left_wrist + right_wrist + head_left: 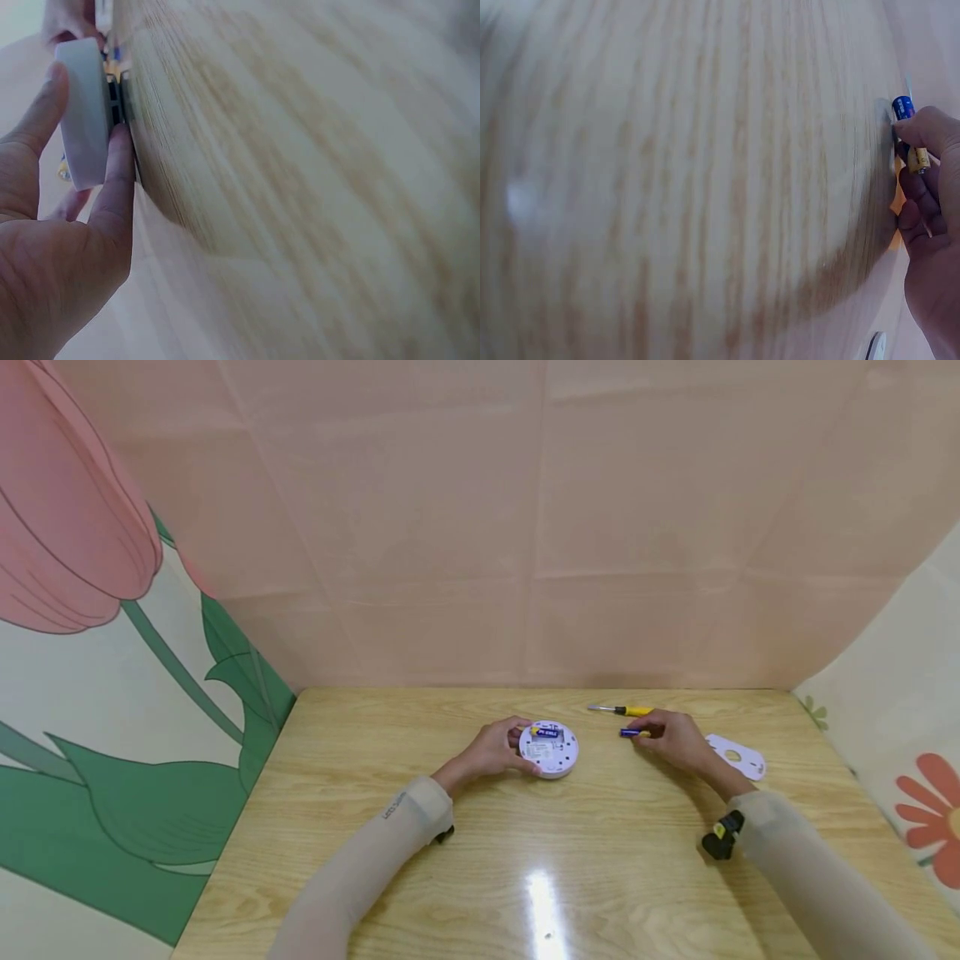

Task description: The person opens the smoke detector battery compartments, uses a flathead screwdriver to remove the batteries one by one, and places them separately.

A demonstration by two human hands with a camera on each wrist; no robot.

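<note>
My left hand (491, 750) grips the left rim of a round white device (553, 763), thumb and fingers on its edge. The device's upper face has a recessed battery compartment, where a blue and yellow battery (547, 733) lies. In the left wrist view the device's white side (84, 112) stands between the thumb and fingers. To the right, my right hand (673, 740) pinches a second blue and yellow battery (630, 732) low over the table. The right wrist view shows this battery (904, 109) between thumb and fingers.
A yellow-handled screwdriver (633, 711) lies just behind the right hand. Partly covered by that hand, a white plate (738, 757) with cut-outs lies at the right. The wooden table (480, 852) meets a plain pinkish backdrop (480, 610) at its far edge.
</note>
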